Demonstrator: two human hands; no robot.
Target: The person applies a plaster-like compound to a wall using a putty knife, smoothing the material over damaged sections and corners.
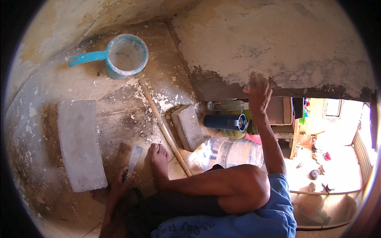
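My right hand (260,93) is raised to the patchy plastered wall (301,47), closed on a flat tool with an orange edge, mostly hidden by my fingers. Its pale part rests against the wall surface near the dark lower band. Down at the lower left, my left hand (121,180) grips a putty knife (135,156), whose pale blade points up beside my bare foot (160,166). A turquoise long-handled dipper (125,55) with pale residue inside sits on the flaking floor above.
Grey blocks (81,142) (186,127) and a long pole (160,123) lie on the floor. A navy flask (222,123), green cylinders (232,134) and a large water jug (232,154) are below the wall. At right, a bright drop opens onto a lower area with scattered items (313,174).
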